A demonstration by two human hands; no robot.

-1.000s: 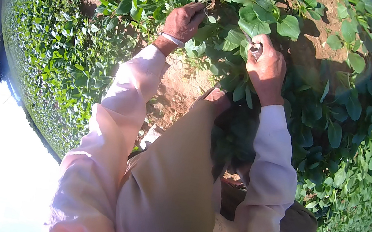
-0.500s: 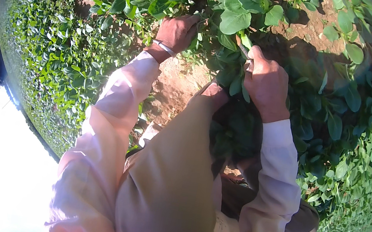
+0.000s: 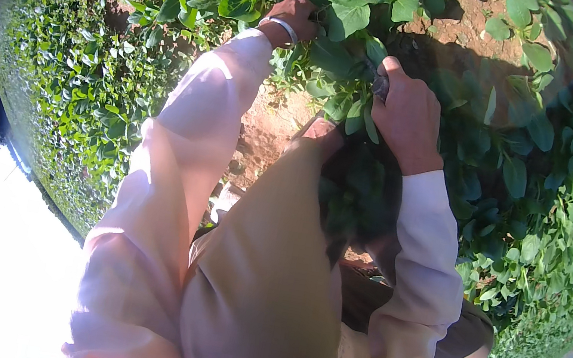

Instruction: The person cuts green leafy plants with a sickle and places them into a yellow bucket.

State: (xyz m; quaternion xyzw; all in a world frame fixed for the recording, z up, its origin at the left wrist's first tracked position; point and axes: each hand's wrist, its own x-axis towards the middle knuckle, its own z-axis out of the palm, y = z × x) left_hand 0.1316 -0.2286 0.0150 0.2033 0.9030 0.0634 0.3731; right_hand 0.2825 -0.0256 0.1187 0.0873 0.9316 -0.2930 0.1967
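Note:
My left hand [image 3: 294,18], with a pale band around its wrist, reaches in among the green leaves at the upper middle. Leaves and stems hide its fingertips, so its grip does not show. To its right, my right hand [image 3: 409,116] is closed around the dark handle of a hand tool [image 3: 380,85]. The tool's working end is lost among the foliage. Between both hands stands a broad-leaved green plant [image 3: 349,7], its leaves hanging close to my right fingers.
Dense small-leaved plants [image 3: 85,69] spread on the left. More broad-leaved plants [image 3: 515,172] grow on the right, partly in shade. Reddish-brown soil [image 3: 471,28] shows at the top and between the rows. My bent knee in brown cloth [image 3: 267,251] and a bare foot [image 3: 320,135] lie below my hands.
My left hand has moved up and right, deeper into the leaves. My right hand has shifted slightly up and left with the tool; less of the tool's far end shows now.

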